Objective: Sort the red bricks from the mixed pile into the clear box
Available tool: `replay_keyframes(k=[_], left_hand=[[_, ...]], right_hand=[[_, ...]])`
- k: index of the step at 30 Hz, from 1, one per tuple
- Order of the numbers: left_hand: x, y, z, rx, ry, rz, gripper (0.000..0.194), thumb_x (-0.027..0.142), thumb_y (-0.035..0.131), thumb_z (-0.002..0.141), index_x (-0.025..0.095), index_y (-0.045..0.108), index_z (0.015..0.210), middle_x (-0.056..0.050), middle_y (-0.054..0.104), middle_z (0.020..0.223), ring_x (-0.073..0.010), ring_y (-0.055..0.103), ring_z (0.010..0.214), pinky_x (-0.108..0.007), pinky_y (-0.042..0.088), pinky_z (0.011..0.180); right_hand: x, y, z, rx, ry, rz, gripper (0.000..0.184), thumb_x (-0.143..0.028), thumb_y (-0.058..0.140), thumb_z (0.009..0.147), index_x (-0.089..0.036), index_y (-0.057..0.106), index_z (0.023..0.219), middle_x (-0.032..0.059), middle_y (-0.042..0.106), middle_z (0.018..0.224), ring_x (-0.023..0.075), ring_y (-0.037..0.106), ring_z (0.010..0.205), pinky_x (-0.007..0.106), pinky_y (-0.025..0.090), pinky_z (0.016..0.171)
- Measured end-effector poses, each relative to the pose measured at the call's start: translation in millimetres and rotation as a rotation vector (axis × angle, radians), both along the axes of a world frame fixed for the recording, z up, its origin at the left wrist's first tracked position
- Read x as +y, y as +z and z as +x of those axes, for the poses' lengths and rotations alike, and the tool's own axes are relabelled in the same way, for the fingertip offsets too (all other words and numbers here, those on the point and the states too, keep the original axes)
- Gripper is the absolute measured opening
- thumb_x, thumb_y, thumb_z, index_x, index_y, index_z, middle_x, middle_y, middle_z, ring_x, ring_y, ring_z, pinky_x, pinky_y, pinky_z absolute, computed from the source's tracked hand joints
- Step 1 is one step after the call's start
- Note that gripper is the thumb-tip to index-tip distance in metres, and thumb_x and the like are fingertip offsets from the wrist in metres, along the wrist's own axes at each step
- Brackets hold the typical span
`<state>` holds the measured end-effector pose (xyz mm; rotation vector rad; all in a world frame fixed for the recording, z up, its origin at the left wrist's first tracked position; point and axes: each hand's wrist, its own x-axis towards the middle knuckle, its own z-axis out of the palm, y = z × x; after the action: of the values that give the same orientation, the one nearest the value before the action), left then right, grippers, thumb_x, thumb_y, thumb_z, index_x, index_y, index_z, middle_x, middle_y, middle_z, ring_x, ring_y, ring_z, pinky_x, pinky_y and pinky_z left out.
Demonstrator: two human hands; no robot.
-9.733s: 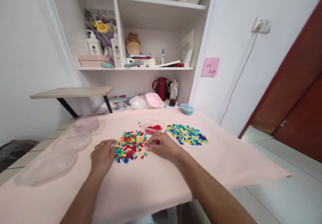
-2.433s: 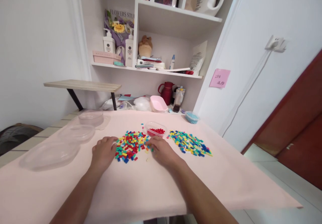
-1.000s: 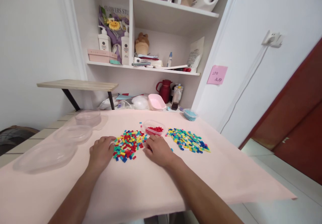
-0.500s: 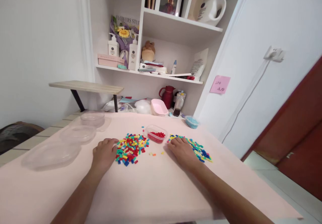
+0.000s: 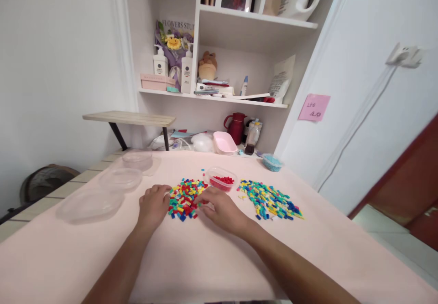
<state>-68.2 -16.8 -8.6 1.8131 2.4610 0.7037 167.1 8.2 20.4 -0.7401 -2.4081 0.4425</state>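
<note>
Between my two hands lies a mixed pile of small coloured bricks (image 5: 185, 195), red, yellow, green, blue and white. My left hand (image 5: 153, 204) rests at the pile's left edge, fingers loosely bent and nothing visible in them. From the right, my right hand (image 5: 221, 209) reaches over the pile's edge with thumb and fingers apart, its fingertips at the bricks. Just behind it stands a clear plastic tub (image 5: 222, 183) with red bricks in it. Farther right spreads a second pile of bricks (image 5: 270, 199), mostly blue, green, yellow and white.
Three clear containers (image 5: 91, 203) line the table's left side. A tub of light blue pieces (image 5: 272, 162) stands at the back right. Behind the table are a pink basin (image 5: 225, 143), a red jug (image 5: 236, 128) and a bottle (image 5: 252, 139). A small wooden stand (image 5: 130, 118) is at the left.
My right hand has moved left from the right-hand pile to the mixed pile. My left hand stays beside the mixed pile. The view has shifted slightly.
</note>
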Motion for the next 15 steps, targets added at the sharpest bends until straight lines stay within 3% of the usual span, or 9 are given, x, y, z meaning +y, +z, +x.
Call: replay_keyframes(k=[4,7,11,15], left_hand=[[-1,2.7,1,0.001,0.004,-0.008,0.038,0.028,0.036,0.094,0.031,0.067,0.115,-0.004,0.066,0.128,-0.0249,0.057,0.117,-0.042,0.042,0.098],[-1,3.8,1,-0.011,0.004,-0.011,0.039,0.031,0.034,0.095,0.030,0.068,0.114,-0.005,0.066,0.127,-0.0255,0.057,0.116,-0.043,0.042,0.097],[1,3.2,0,-0.034,-0.002,-0.005,0.040,0.034,0.032,0.096,0.030,0.068,0.112,-0.005,0.066,0.126,-0.0261,0.056,0.116,-0.044,0.041,0.098],[2,2.0,-1,-0.057,-0.009,-0.002,0.042,0.035,0.030,0.097,0.030,0.069,0.111,-0.005,0.066,0.126,-0.0259,0.055,0.117,-0.045,0.040,0.099]], right_hand=[[-4,-4.7,-34,-0.049,0.059,0.112,0.025,-0.020,0.073,0.082,-0.025,0.075,0.106,0.0052,0.066,0.101,0.0208,0.059,0.096,0.032,0.045,0.086],[-1,-17.7,-40,-0.104,0.037,0.154,0.025,-0.024,0.078,0.078,-0.029,0.077,0.103,0.0044,0.065,0.098,0.0211,0.058,0.092,0.033,0.045,0.083],[12,-26.5,-19,-0.018,0.019,0.054,0.020,-0.015,0.071,0.080,-0.027,0.080,0.093,0.0039,0.066,0.097,0.0189,0.059,0.090,0.031,0.045,0.083],[29,-20.1,9,0.156,-0.034,-0.115,0.023,-0.010,0.060,0.085,-0.023,0.079,0.089,0.0041,0.069,0.089,0.0173,0.062,0.087,0.028,0.047,0.081]])
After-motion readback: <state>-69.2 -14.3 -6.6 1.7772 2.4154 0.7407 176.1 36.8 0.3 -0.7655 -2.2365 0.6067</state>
